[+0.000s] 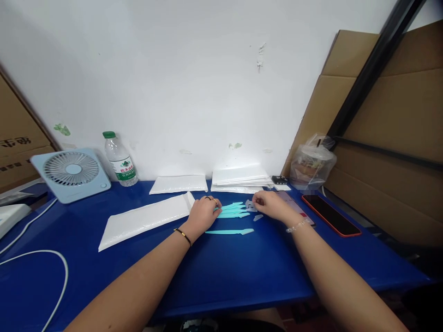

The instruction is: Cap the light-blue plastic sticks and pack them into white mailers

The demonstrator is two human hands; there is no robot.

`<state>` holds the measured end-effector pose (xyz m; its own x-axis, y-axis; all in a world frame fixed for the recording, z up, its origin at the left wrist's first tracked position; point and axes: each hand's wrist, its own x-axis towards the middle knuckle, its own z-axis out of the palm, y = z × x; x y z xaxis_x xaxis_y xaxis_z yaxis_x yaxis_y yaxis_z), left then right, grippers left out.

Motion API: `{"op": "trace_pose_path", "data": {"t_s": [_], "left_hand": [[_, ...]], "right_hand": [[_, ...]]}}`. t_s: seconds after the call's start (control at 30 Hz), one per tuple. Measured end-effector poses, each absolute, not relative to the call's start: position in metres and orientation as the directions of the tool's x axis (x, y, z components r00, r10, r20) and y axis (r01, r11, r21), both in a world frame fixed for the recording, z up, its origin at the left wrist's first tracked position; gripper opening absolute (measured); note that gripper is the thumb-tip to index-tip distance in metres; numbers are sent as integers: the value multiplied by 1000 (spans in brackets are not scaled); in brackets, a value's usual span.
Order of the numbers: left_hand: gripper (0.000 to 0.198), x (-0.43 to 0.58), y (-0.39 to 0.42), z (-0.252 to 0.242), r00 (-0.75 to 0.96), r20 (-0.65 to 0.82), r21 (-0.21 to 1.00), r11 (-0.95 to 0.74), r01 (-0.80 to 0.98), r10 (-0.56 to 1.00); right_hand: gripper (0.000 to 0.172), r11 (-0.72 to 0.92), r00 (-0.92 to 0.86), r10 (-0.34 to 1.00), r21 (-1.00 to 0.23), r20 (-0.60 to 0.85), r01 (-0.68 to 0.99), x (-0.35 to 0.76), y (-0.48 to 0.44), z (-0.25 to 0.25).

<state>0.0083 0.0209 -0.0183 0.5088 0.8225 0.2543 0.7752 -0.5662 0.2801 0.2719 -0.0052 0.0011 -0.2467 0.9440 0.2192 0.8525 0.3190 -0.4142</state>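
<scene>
Several turquoise eyebrow razors (232, 212) lie fanned together on the blue table. My left hand (205, 213) has its fingers closed over their handle ends. One more turquoise razor (230, 232) lies apart, closer to me, its pale blade end pointing right. Small clear plastic caps (258, 217) are scattered beside the blade ends. At those caps my right hand (270, 204) is closed in a pinch, its fingertips on a clear piece that is partly hidden. To the left of my left hand rests a long white padded envelope (145, 221).
White envelopes (240, 177) are stacked by the wall, with another white envelope (178, 184) to their left. A blue fan (72, 175) and a water bottle (121, 161) stand at left. On the right are a red-edged phone (330, 216), a bagged cup (311, 163) and cardboard (391, 110).
</scene>
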Motion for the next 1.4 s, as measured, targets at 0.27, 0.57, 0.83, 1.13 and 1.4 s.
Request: {"op": "trace_pose_path", "data": {"t_s": [0.27, 0.57, 0.83, 1.13, 1.4], "left_hand": [[17, 7, 26, -21, 497, 274, 303, -565, 768, 823], [25, 6, 30, -18, 461, 326, 308, -554, 774, 825], [25, -5, 24, -3, 440, 364, 485, -570, 663, 821], [25, -3, 20, 1, 495, 373, 484, -619, 618, 785], [24, 1, 15, -2, 512, 324, 544, -599, 587, 796]], "right_hand": [[24, 272, -117, 954, -632, 276, 726, 273, -1, 1], [27, 293, -77, 951, -796, 299, 530, 272, -2, 2], [37, 205, -51, 979, -948, 198, 242, 262, -8, 15], [35, 244, -120, 967, -949, 224, 197, 253, -8, 9], [38, 191, -266, 954, -965, 140, 178, 239, -12, 10]]}}
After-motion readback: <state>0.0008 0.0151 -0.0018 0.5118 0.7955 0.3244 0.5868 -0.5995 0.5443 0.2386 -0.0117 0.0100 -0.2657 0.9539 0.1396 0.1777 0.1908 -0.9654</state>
